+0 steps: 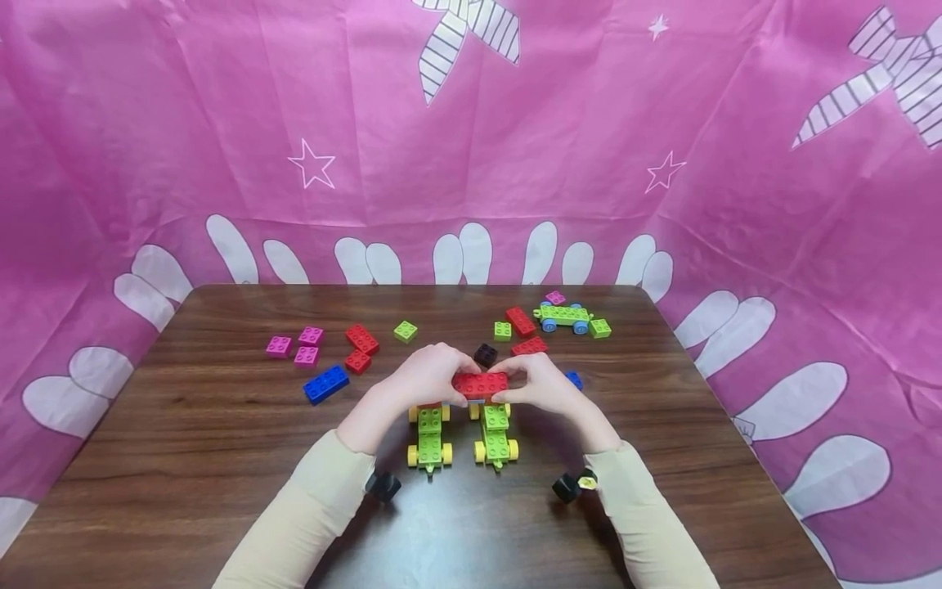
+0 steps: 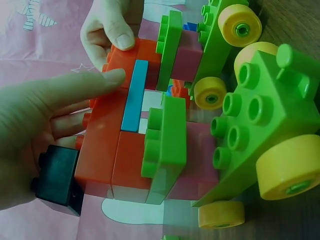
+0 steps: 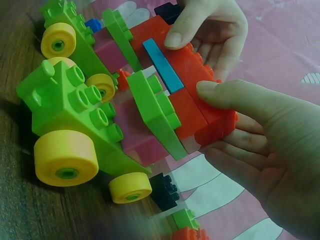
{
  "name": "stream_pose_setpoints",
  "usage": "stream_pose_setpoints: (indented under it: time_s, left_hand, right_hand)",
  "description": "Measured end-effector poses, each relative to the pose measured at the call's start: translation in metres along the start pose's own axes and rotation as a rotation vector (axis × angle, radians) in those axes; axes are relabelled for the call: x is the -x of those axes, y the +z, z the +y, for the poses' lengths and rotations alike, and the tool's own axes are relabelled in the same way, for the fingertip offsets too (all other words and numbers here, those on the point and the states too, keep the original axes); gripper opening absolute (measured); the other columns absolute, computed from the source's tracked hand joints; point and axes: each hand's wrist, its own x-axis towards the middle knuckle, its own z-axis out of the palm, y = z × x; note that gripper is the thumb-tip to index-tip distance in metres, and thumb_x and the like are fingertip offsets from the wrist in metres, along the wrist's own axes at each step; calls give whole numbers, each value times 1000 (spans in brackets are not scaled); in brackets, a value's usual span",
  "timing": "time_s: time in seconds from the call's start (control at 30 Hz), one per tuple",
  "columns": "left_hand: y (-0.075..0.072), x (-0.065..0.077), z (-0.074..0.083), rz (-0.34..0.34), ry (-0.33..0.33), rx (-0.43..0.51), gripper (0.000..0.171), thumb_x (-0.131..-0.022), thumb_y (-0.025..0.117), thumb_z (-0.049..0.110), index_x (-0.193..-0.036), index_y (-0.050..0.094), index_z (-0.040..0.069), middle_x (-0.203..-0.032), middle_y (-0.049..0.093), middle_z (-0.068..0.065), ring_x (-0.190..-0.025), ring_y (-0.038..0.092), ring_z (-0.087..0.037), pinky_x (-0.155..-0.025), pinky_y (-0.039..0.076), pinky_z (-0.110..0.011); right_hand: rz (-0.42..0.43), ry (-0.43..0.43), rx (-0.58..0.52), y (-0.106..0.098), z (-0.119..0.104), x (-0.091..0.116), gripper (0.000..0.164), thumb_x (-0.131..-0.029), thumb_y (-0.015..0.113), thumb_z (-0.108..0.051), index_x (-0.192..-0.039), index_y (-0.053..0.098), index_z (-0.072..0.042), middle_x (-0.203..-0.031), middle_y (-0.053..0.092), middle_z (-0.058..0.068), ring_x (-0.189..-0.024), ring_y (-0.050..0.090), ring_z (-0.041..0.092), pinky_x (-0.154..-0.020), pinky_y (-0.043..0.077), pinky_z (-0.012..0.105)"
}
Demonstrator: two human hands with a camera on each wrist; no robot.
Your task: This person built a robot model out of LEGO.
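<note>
A red brick [image 1: 481,385] spans two lime-green car bases with yellow wheels, the left base [image 1: 429,439] and the right base [image 1: 495,438]. My left hand [image 1: 434,375] grips the red bricks from the left, thumb on the near face and fingers behind. From the right, my right hand [image 1: 540,383] pinches them the same way. Below the red bricks sit a thin blue piece [image 2: 135,97], a lime-green brick [image 2: 167,145] and a pink brick [image 2: 197,155]. A black brick [image 2: 57,175] shows beside my left palm; whether it is attached I cannot tell.
Pink bricks [image 1: 307,356], red bricks [image 1: 361,338] and a long blue brick [image 1: 326,384] lie left. Behind the hands is another black brick [image 1: 486,354]. A lime-green car base with blue wheels [image 1: 562,316] stands at the back right of the brown table [image 1: 184,442].
</note>
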Motion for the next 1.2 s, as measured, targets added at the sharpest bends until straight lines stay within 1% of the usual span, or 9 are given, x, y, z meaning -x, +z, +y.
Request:
stream_pose_setpoints:
  time_s: [0.1, 0.27, 0.4, 0.6, 0.87, 0.93, 1.07, 1.2]
  left_hand:
    - [0, 0, 0, -12, 0, -28, 44, -75, 85, 14, -117, 72, 13, -109, 73, 0, -96, 65, -15, -87, 54, -36]
    - [-1, 0, -2, -9, 15, -54, 41, -76, 84, 14, -116, 73, 15, -108, 74, 1, -92, 65, -14, -83, 54, -33]
    - [-1, 3, -3, -4, 12, -40, 41, -76, 84, 15, -115, 73, 14, -109, 73, 0, -95, 65, -14, -85, 54, -34]
    - [-2, 5, -6, -6, 3, -24, 41, -76, 85, 17, -115, 73, 14, -109, 73, 0, -96, 64, -15, -87, 54, -35]
    - [-5, 9, -11, -14, -14, 1, 41, -75, 85, 17, -114, 74, 14, -108, 74, 0, -93, 63, -13, -85, 54, -35]
    - [-5, 10, -11, -15, -20, 8, 41, -75, 85, 16, -115, 74, 15, -108, 74, 0, -93, 63, -13, -85, 54, -35]
    - [-5, 12, -11, -11, -32, 26, 42, -75, 85, 16, -115, 73, 15, -108, 74, 0, -93, 64, -14, -87, 55, -36]
    - [-5, 13, -11, -10, -40, 41, 45, -75, 85, 17, -118, 72, 15, -111, 73, 0, -97, 65, -15, -90, 54, -37]
  right_hand:
    - [6, -10, 1, 1, 0, 0, 36, -82, 80, -27, -113, 72, -10, -104, 74, 3, -90, 67, 14, -74, 58, 28]
    - [4, -15, -11, 2, 1, -1, 35, -82, 80, -26, -112, 72, -10, -103, 75, 3, -91, 67, 14, -76, 58, 27]
    - [-3, -14, -9, 2, -2, -2, 36, -82, 80, -25, -113, 72, -9, -105, 74, 4, -93, 67, 16, -78, 58, 26]
    - [-13, -15, -25, 5, -4, -3, 36, -83, 79, -23, -114, 71, -7, -106, 74, 7, -95, 67, 19, -82, 57, 27]
    - [-15, -6, -25, 10, -4, -7, 37, -81, 80, -28, -114, 71, -12, -106, 74, 0, -99, 67, 15, -83, 57, 27]
    - [-17, -6, -19, 11, -4, -7, 37, -81, 80, -28, -114, 71, -12, -107, 74, 0, -100, 67, 16, -83, 57, 28]
    - [-23, -7, -17, 11, -4, -8, 39, -81, 80, -29, -115, 70, -12, -110, 73, 1, -104, 67, 18, -88, 57, 35]
    - [-30, -22, 3, 8, -2, -7, 47, -82, 80, -33, -121, 67, -11, -118, 71, 3, -112, 65, 20, -93, 55, 41]
